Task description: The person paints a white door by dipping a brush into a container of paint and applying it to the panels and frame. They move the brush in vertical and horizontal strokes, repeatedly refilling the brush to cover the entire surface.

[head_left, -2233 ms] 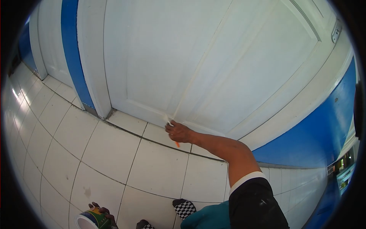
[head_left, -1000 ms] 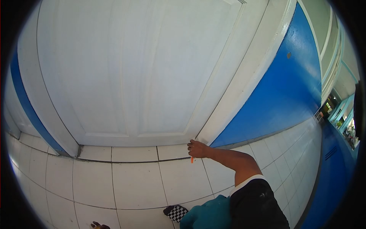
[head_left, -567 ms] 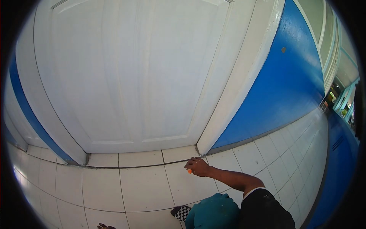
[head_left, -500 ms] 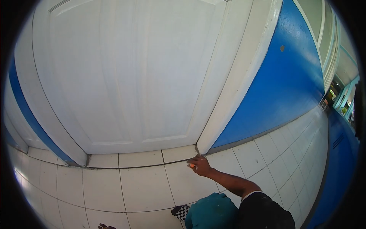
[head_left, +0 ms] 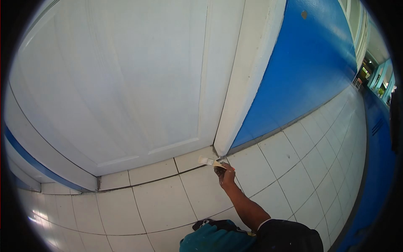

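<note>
My right hand (head_left: 226,173) is closed around the handle of a paintbrush (head_left: 208,161). The brush's pale, whitish head points left, low over the tiles at the threshold. Just above the hand stands the foot of the white door frame (head_left: 223,145), beside the corner of the white panelled door (head_left: 147,105). Dark smudges mark the fingers. My left hand is out of the picture.
A blue wall (head_left: 285,84) with a grey strip along its base runs right from the frame. White floor tiles (head_left: 163,201) with dark joints spread below. My knee in teal cloth (head_left: 214,237) is at the bottom. Another blue surface (head_left: 378,168) borders the right side.
My right hand has turned and drawn slightly right from the frame's foot, so the brush head now shows. My left hand has dropped out of the bottom edge. The view has shifted rightward.
</note>
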### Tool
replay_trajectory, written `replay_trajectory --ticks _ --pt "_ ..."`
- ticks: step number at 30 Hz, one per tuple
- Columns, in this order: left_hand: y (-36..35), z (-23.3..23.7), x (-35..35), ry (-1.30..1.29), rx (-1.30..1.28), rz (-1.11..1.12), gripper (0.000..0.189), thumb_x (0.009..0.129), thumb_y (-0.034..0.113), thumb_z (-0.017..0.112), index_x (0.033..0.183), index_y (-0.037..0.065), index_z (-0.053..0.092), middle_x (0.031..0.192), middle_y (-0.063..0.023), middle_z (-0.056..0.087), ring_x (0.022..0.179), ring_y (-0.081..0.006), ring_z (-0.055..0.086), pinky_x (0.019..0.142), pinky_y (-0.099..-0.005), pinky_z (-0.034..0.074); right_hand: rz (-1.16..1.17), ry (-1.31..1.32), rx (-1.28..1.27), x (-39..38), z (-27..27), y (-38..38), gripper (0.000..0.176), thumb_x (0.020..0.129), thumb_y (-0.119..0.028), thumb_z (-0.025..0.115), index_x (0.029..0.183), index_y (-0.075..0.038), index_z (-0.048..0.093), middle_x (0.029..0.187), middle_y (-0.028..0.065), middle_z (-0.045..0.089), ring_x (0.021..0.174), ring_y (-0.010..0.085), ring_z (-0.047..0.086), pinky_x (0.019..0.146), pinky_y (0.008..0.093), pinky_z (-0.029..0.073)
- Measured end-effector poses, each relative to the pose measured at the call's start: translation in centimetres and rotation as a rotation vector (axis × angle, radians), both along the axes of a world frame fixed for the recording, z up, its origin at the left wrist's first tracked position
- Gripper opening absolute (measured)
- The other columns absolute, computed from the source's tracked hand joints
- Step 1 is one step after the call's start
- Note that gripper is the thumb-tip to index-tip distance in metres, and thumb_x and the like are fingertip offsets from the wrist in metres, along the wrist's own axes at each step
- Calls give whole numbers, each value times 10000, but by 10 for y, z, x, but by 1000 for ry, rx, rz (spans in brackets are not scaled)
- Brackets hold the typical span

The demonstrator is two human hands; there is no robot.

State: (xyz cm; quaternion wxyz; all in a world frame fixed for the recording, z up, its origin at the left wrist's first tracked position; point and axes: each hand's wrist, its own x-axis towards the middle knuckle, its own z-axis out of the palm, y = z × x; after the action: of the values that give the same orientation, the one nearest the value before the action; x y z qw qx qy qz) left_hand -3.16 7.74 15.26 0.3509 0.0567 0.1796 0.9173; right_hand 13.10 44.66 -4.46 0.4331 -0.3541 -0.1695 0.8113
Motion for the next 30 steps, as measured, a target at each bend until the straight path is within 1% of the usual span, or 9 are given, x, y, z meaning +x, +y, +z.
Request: replay_trajectory --ticks 3,6,12,15,17,20,23,26,30 --pt "7 2 -1 8 -22 -8 944 927 382 839 1670 126 316 1586 -265 374 1434 -510 417 1160 -678 427 -47 87 -138 4 -12 4 211 1017 -106 669 1156 49 640 942 161 730 788 234 771 694 327 669" --pt "14 5 -2 15 -36 -14 941 929 382 838 1669 123 317 1585 -266 375 1433 -509 418 1160 -677 427 -1 -23 -106 10 -17 -3 210 1037 -129 677 1144 49 646 987 154 720 812 214 765 717 299 677" --pt "23 5 -4 20 -67 -19 938 931 382 835 1667 117 318 1584 -267 377 1430 -509 421 1160 -675 428 220 148 -176 20 -74 3 170 1066 -95 646 1137 59 648 1078 142 715 870 188 741 768 250 664" --pt "25 3 -5 20 -72 -23 936 932 382 834 1666 115 319 1584 -268 378 1429 -508 422 1160 -673 428 210 26 -301 -4 -41 -17 131 1073 -113 637 1103 10 669 975 110 715 783 152 721 627 209 612" --pt "25 3 -6 20 -74 -22 934 933 383 833 1665 113 319 1584 -269 379 1428 -508 423 1160 -673 428 403 124 -190 0 -47 -21 125 1106 -95 569 1165 0 624 1023 108 685 866 178 705 728 272 608" --pt "24 2 -6 23 -83 -19 932 934 383 831 1664 110 320 1583 -270 380 1427 -507 425 1160 -672 429 315 111 -131 -31 -55 -30 156 1129 -84 501 1266 -26 545 1054 108 646 864 216 669 787 378 581" --pt "23 0 -7 28 -88 -14 930 935 383 830 1663 107 321 1583 -270 381 1425 -507 426 1160 -671 429 277 166 -84 -58 -76 -20 151 1125 -74 504 1269 -43 541 1066 99 629 853 198 643 785 368 568" --pt "22 -1 -6 31 -92 -10 928 936 383 829 1662 104 321 1582 -271 382 1424 -506 427 1160 -670 429 93 35 -100 -103 -56 -14 122 1121 -71 514 1239 -49 535 1035 92 624 803 184 625 735 356 560" --pt "20 -4 -5 35 -99 -8 926 938 383 827 1661 100 322 1582 -272 383 1422 -506 429 1160 -668 430 66 -47 17 -166 -49 -24 118 1090 -72 559 1206 -51 570 856 45 613 635 133 567 568 313 503"
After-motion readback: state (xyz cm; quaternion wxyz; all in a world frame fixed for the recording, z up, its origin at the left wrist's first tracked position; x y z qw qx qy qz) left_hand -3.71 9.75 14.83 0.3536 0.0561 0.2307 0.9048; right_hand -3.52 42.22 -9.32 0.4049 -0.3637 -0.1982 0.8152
